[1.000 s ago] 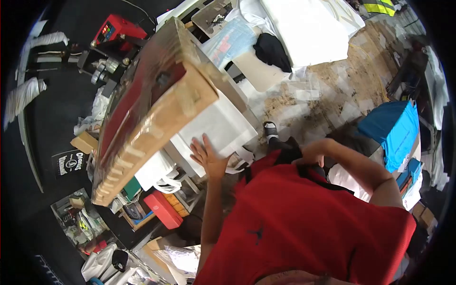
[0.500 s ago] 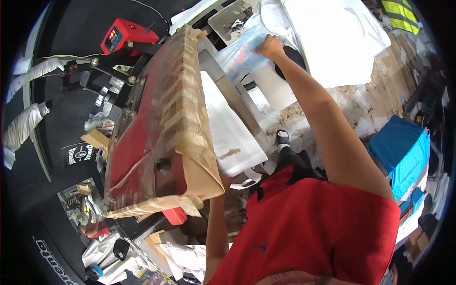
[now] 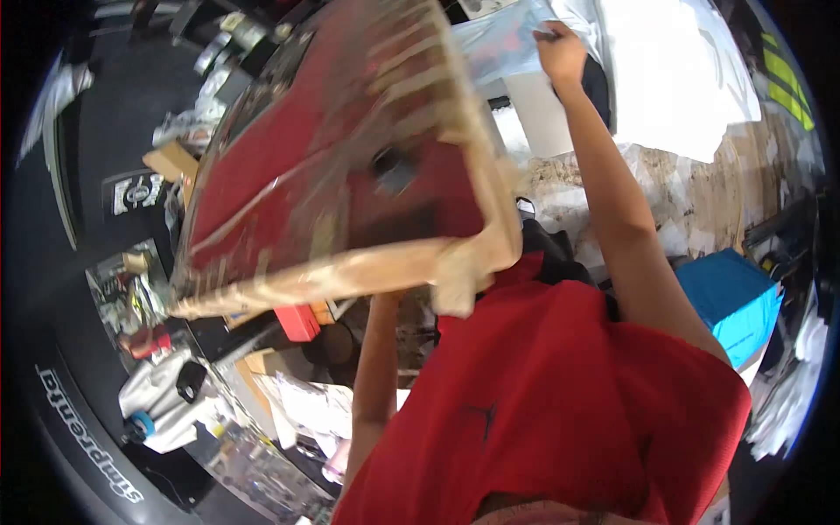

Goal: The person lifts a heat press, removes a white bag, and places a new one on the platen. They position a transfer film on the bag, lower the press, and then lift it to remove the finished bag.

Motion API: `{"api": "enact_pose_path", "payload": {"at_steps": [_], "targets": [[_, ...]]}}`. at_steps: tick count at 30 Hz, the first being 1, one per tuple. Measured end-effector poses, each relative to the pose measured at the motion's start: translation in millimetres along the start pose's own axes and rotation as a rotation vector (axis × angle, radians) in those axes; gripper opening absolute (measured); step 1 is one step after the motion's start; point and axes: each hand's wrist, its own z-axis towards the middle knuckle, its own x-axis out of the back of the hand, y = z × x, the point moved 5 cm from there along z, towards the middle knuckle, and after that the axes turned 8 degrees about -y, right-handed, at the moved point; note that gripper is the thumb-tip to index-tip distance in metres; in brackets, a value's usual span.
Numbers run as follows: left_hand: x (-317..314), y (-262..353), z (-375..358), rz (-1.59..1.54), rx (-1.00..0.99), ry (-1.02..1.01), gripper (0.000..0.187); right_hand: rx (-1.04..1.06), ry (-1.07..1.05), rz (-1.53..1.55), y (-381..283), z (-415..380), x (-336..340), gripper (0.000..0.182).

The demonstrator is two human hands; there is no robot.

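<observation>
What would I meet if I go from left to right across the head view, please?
White lettering on the black surface → red box → right hand → white sheet → yellow fabric.

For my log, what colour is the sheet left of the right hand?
The sheet is pale blue with reddish patches (head view).
</observation>
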Motion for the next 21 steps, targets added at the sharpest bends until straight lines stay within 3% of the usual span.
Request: {"api": "enact_pose_path", "payload": {"at_steps": [2,3,4,6,7,8,9,10,12,16,18,21], "targets": [[-11.4,-76.5,-18.9,0.046,-0.012,-0.109,0.087,-0.024,-0.012,0.059,-21.9,-32.6,21.1,0.031],[2.3,-52.4,-18.6,0.09,0.072,0.062,0.074,0.004,-0.051,0.121,-25.2,-48.5,28.6,0.03],[9.1,-62.0,-21.5,0.536,0.08,0.083,0.077,0.031,-0.085,0.184,-32.7,-64.7,35.6,0.029],[36.3,-49.9,-21.9,0.443,0.218,0.543,0.075,0.098,-0.084,0.469,-80.6,-112.3,64.5,0.027],[45.5,-66.7,-24.3,0.355,0.306,0.642,0.074,0.143,-0.061,0.502,-69.1,-117.4,51.7,0.026],[47.5,-77.0,-29.8,0.345,0.309,0.657,0.074,0.185,-0.038,0.533,-56.9,-124.0,40.3,0.025],[52.6,-86.8,-36.2,0.306,0.353,0.691,0.073,0.408,-0.099,0.251,-90.5,-157.3,67.9,0.022],[56.7,-96.9,-40.8,0.265,0.394,0.72,0.073,0.267,-0.106,0.181,-120.3,-170.2,72.6,0.012],[62.0,-111.3,-41.0,0.177,0.356,0.744,0.07,0.078,-0.488,0.763,-115.9,-190.8,43.9,0.018],[73.7,-120.6,-32.1,0.071,0.325,0.63,0.063,0.135,-0.733,0.698,-118.4,-232.1,0.5,0.02],[77.8,-122.0,-25.0,0.124,0.346,0.552,0.062,0.123,-0.915,0.283,-117.3,-247.3,-13.9,0.021],[83.9,-118.4,-22.4,0.262,0.289,0.583,0.055,-0.047,-0.798,0.333,-115.7,-265.3,-17.7,0.014]]}}
